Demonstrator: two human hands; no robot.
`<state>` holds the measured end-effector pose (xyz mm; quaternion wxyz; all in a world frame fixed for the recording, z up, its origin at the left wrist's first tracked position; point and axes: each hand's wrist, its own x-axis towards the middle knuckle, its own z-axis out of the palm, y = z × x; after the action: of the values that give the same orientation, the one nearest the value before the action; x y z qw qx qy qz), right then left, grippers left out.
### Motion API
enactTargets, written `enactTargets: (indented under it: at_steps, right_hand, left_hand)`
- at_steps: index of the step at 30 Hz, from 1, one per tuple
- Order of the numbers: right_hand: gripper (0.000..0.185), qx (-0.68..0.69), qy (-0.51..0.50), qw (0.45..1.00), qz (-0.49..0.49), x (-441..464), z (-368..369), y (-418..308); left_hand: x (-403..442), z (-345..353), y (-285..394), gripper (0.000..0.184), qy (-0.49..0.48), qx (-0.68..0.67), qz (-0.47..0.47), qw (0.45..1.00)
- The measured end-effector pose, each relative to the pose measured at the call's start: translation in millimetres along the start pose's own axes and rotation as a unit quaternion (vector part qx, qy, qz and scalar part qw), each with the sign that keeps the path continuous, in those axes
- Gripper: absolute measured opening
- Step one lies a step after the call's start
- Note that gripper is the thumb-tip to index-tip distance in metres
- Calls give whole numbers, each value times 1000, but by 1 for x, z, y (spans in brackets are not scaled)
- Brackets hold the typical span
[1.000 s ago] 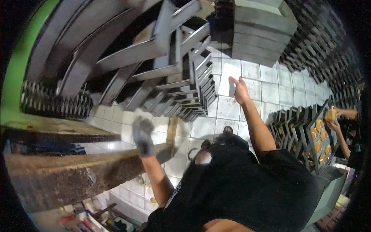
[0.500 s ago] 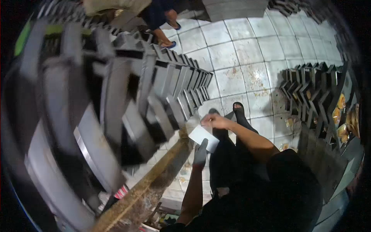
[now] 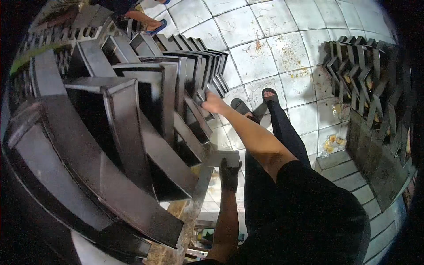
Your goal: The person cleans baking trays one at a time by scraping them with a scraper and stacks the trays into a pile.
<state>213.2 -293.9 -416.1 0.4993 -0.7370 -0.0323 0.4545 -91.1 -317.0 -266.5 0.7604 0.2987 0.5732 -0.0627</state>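
My left hand (image 3: 229,176), in a dark glove, grips a pale, flat rectangular pad (image 3: 224,158) low in front of my legs. Whether the pad is one piece or several thin sheets, I cannot tell. My bare right hand (image 3: 213,104) reaches forward to the near edge of the stacked metal tins (image 3: 121,115) on the left, touching or almost touching one. Its fingertips are hidden among the tins. These long, dark grey, open-ended tins lean in staggered rows.
A worn wooden beam (image 3: 187,221) runs under the tins. Another stack of metal tins (image 3: 355,79) stands on the right, near small plastic-wrapped items (image 3: 333,145) on the tiled floor (image 3: 247,57). Another person's foot (image 3: 155,27) in a blue sandal shows at upper left.
My right hand has left the pale pad and moved forward and left to the tins. My left hand still holds the pad, now turned and shifted slightly. The view has shifted too.
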Motion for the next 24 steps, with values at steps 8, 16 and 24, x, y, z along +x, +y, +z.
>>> enactTargets:
  at_steps: [8, 16, 24]
  right_hand:
    - [74, 15, 12, 1000, -15, -26, -20, -28]
    - [76, -5, -39, 999, -24, -18, -26, -19]
    - [104, 145, -13, 988, 56, -122, -51, 13]
  left_hand:
    - [-19, -10, -5, 41, -26, 97, 47, 994]
    - [-28, -4, 5, 43, 6, 103, 56, 993]
    - [-34, -53, -16, 41, -26, 378, 125, 917]
